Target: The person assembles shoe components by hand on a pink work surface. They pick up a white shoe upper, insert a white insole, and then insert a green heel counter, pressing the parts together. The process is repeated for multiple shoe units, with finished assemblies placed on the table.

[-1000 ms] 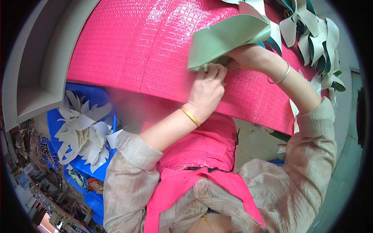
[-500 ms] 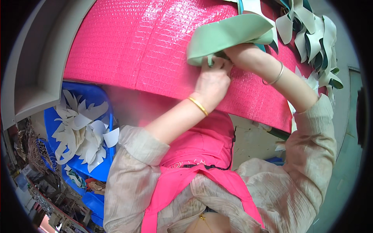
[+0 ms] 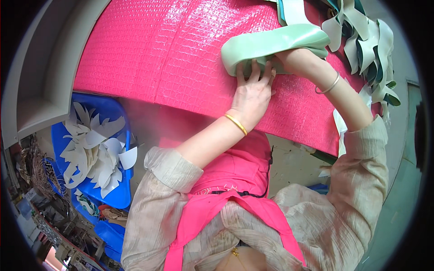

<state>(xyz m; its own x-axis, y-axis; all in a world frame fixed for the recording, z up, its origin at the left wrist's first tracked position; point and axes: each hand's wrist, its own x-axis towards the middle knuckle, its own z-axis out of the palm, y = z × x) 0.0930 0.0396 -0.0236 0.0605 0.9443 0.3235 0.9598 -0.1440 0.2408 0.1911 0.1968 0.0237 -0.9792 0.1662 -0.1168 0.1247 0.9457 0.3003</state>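
Observation:
A pale green leather-like piece (image 3: 271, 44), curved into a loop, is raised over the pink textured table cover (image 3: 135, 58). My left hand (image 3: 252, 95) is at its near lower edge. The fingers are stretched and spread, with their tips touching the piece and reaching into its opening. A gold bangle sits on that wrist. My right hand (image 3: 289, 58) reaches into the loop from the right, and its fingers are hidden by the green material. A silver bangle circles the right wrist.
White and teal cut pieces (image 3: 366, 45) hang over the table's far right edge. At the left stands a blue chair (image 3: 124, 189) heaped with white scraps (image 3: 101, 153). A grey shelf-like frame (image 3: 49, 104) borders the table's left side.
The green piece has shifted slightly right and tilted, its opening now facing me more. My left hand's fingers have gone from bent at its edge to spread out. The right arm has moved slightly right.

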